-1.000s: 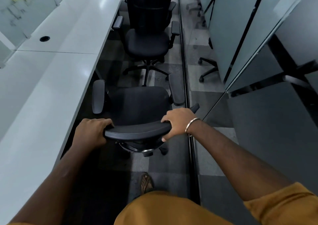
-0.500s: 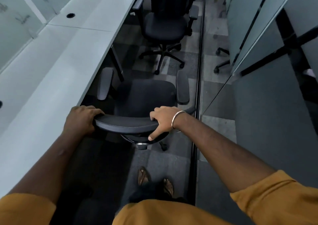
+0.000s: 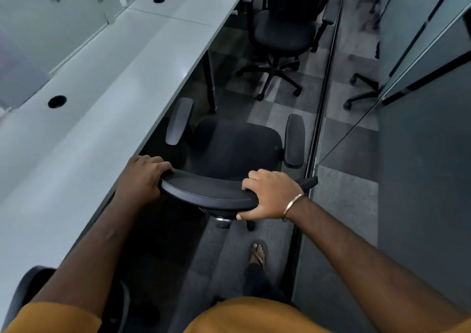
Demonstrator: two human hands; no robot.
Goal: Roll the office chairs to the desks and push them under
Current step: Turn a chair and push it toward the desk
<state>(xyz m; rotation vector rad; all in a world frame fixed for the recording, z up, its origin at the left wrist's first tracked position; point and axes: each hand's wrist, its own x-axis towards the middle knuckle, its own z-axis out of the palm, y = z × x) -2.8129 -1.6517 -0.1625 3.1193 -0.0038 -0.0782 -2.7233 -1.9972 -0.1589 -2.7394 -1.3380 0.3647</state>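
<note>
A black office chair (image 3: 237,146) stands in front of me in the aisle, its seat facing away and angled toward the long white desk (image 3: 107,98) on my left. My left hand (image 3: 142,177) grips the left end of the chair's backrest top. My right hand (image 3: 272,197), with a metal bangle on its wrist, grips the right end, thumb underneath. The chair's left armrest sits just at the desk edge. A second black chair (image 3: 285,31) stands farther down the aisle beside the same desk.
A glass partition (image 3: 420,118) with a dark floor rail lines the right side of the narrow aisle. A desk leg (image 3: 210,82) stands ahead of the held chair. Part of another chair (image 3: 23,289) shows at bottom left. My sandalled foot (image 3: 258,253) is behind the chair base.
The held chair has swung leftward toward the desk, its left armrest now at the desk edge. Both hands keep their grip on the backrest. I have stepped forward.
</note>
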